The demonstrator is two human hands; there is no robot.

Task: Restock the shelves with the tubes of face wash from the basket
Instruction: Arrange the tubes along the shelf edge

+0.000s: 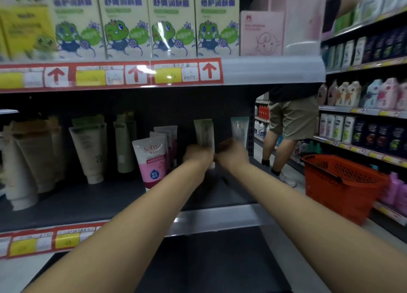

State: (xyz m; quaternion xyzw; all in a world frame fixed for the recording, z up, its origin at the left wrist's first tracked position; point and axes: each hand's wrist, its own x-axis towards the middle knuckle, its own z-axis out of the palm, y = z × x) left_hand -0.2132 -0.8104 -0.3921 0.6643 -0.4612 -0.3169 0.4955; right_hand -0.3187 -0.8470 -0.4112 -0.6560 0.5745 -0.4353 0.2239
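- Step in hand, as I read it: seating one pale green tube (204, 132) upright, far back on the middle shelf (88, 201), right end.
- left hand (197, 157): curled round the tube's lower body, so clamped on it.
- right hand (232, 152): pressed up against the tube's right edge, touching the left hand. Its fingers are hidden behind the back of the hand, so I can't tell whether it's pinching or just steadying.
- The tube stands cap down, with the white cap just visible between the two wrists. It looks vertical.
- Neighbours: pink Softto tube (152, 160) and the row behind it on the left, teal tube (239, 128) on the right. The slot between them is narrow.
- To do it well: set the cap flat on the deck, face the label to the near side and line it up with the teal tube.
- Let go one hand at a time. Cap-down tubes tip easily, and one falling left would hit the pink row.
- red basket (352, 191) sits on the right-hand shelving across the aisle. Its contents aren't visible from here.
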